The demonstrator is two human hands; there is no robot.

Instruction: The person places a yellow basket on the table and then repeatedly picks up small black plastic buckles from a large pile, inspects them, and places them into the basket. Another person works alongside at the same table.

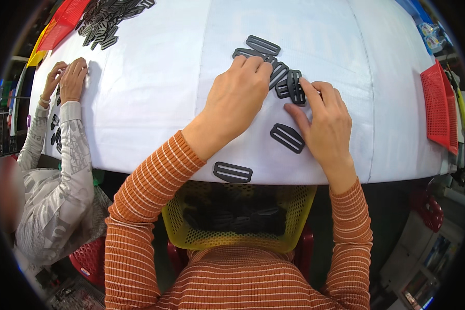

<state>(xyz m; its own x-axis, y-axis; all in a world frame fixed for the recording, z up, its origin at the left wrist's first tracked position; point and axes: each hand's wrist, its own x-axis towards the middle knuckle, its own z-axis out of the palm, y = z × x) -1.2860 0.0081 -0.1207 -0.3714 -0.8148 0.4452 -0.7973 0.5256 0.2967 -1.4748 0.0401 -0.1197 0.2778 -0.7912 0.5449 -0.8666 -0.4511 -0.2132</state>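
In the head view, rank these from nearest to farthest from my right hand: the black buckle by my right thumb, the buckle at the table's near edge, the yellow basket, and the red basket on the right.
From the right hand:
1. Black buckle, just left of the thumb.
2. Buckle at the near table edge, lower left.
3 and 4. Red basket, far right, and yellow basket, below the table edge: too close to call.

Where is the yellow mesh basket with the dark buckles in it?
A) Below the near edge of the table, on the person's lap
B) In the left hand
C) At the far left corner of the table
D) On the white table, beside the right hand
A: the yellow mesh basket sits below the white table's near edge, against the person's striped top, while both hands rest on loose buckles up on the table.
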